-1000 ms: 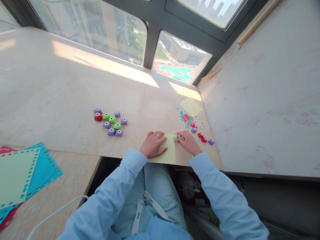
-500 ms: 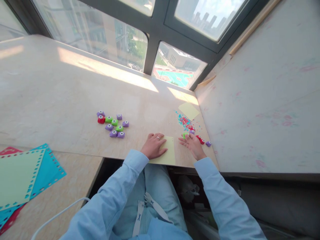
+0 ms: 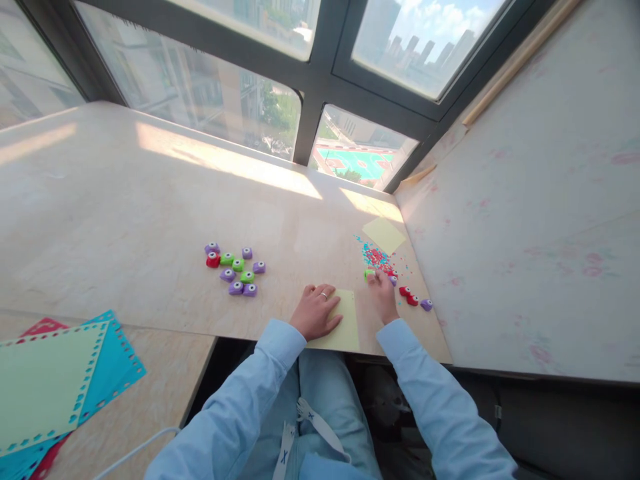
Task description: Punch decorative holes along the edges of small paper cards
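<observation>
Green punch (image 3: 369,274) was pinched by right hand (image 3: 384,297), just off far-right corner of yellow sheet (image 3: 347,328) pinned under left hand (image 3: 314,313), fingers spread.

Left forearm (image 3: 235,407) and right forearm (image 3: 433,393): blue-sleeved, which we angle inward. Left hand (image 3: 316,312): we lay it palm down, digits slightly spread. Right hand (image 3: 383,295): we hold its digits curled.

Sleeves (image 3: 235,410) are light blue, the ring (image 3: 325,295) silvery
</observation>
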Motion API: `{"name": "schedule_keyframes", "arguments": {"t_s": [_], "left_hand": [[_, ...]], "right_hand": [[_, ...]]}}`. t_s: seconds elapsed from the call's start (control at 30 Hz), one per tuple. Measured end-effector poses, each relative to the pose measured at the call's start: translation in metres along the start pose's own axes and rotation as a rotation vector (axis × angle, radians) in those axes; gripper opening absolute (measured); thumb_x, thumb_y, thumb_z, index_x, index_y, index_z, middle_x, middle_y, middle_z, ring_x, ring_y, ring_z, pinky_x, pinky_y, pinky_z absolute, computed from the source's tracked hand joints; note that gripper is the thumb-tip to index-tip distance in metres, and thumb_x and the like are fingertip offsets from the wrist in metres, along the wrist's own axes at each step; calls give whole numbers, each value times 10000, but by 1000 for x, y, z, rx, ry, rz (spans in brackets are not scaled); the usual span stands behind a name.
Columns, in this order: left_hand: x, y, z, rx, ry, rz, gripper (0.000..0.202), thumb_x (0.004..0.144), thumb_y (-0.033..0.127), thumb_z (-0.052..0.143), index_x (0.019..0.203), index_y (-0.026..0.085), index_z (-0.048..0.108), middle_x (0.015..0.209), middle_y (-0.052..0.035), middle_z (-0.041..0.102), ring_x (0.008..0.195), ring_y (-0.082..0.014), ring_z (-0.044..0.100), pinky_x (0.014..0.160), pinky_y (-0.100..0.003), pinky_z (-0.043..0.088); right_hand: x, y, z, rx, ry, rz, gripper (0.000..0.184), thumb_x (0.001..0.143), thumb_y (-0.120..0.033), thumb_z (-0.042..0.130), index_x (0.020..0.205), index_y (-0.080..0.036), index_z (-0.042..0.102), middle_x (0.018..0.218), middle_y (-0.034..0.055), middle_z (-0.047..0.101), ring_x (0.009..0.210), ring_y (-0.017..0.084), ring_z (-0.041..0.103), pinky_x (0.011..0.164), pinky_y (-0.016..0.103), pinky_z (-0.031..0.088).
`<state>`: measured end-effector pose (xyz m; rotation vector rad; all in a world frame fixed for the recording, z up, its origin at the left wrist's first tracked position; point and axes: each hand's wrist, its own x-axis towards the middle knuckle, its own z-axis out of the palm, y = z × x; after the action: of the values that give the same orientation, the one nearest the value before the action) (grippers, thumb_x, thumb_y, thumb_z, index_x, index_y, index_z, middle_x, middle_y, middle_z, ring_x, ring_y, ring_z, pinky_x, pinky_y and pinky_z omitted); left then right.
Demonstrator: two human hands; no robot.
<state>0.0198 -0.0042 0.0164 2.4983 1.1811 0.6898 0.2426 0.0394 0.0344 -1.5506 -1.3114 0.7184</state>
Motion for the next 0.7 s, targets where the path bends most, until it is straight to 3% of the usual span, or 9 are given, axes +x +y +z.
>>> {"name": "schedule_keyframes", "arguments": {"t_s": [0.1, 0.2, 0.37, 0.5, 0.6, 0.7], "left_hand": [[1, 1, -1, -11, -1, -8, 355, 865, 419, 592, 1153, 210, 605, 1303, -147, 567, 1247, -311, 475, 986, -520, 331], [3, 1, -1, -15, 10, -22, 337, 868, 400, 591, 1148, 215, 606, 1291, -143, 578, 1232, -313, 487, 978, -522, 335], [4, 1, -1, -9, 12, -31, 315, 877, 393, 579, 1131, 211, 615, 1284, -139, 593, 1221, -313, 503, 969, -517, 345], [3, 1, -1, -13, 24, -37, 353, 896, 382, 557, 1197, 203, 599, 1276, -135, 611, 1221, -299, 519, 972, -499, 355], [4, 0, -2, -23, 54, -31, 427, 908, 356, 545, 1303, 194, 538, 1278, -131, 619, 1215, -277, 535, 974, -469, 375], [4, 1, -7, -27, 154, -42, 373, 934, 310, 508, 1285, 192, 553, 1253, -123, 637, 1200, -255, 553, 971, -438, 401]], "right_hand": [[-4, 9, 3, 158, 220, 14, 468, 785, -636, 586, 920, -190, 550, 988, 77, 674, 985, 226, 636, 888, 409, 506], [-20, 14, 2, 359, 177, 97, 430, 792, -594, 627, 957, -205, 545, 1024, 76, 671, 985, 230, 667, 835, 388, 530], [-51, 16, -5, 328, 227, 196, 476, 760, -577, 695, 999, -183, 573, 846, 61, 705, 689, 179, 658, 711, 354, 533], [-58, 12, -8, 388, 287, 216, 475, 742, -573, 713, 980, -184, 580, 814, 27, 671, 715, 173, 653, 688, 329, 536], [-59, 5, -9, 417, 258, 230, 471, 732, -548, 730, 999, -190, 582, 899, 36, 657, 745, 168, 653, 659, 303, 535], [-63, -4, -12, 458, 210, 252, 487, 729, -521, 744, 1058, -204, 576, 918, 30, 647, 759, 164, 656, 643, 284, 531]]}}
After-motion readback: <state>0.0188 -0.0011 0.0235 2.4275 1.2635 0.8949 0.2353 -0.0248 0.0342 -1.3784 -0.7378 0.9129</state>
